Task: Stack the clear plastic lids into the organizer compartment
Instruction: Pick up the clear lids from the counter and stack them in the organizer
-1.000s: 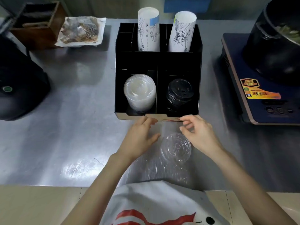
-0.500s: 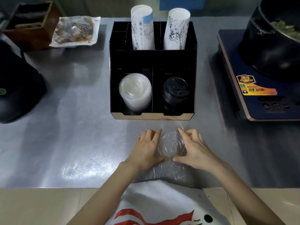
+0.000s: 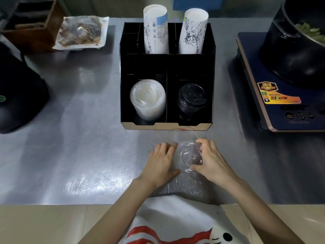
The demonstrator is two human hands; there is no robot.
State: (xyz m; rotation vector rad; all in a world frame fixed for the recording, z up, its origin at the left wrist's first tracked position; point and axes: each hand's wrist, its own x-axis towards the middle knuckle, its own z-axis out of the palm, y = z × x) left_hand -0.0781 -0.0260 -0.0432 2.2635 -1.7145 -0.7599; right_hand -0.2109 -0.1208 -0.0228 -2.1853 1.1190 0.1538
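Two bare hands close around a clear plastic lid (image 3: 188, 156) on a steel counter (image 3: 79, 138), the left hand (image 3: 161, 162) pressed against its left rim with fingers spread and thumb at the near edge, the right hand (image 3: 212, 160) gripping it with a thumb on the near rim and fingers curled over the far right edge. The lid sits low on crinkled clear wrap (image 3: 184, 184), just in front of a black organizer (image 3: 167, 67). In the organizer's front left compartment a stack of clear lids (image 3: 148, 99) leans forward; the front right compartment holds a stack of black lids (image 3: 191, 101). Two rolls of printed paper cups (image 3: 155, 29) stand tilted in the back compartments. A dark pot (image 3: 295, 50) rests on a blue cooktop (image 3: 279, 103) at the right, well apart from the hands. A black appliance (image 3: 19, 95) sits at the left edge, with a wooden box (image 3: 33, 23) and a wrapped tray of food (image 3: 81, 32) at the far left. Only a narrow strip of bare steel separates the lid from the organizer's low front lip, while open counter spreads to the left of the hands.
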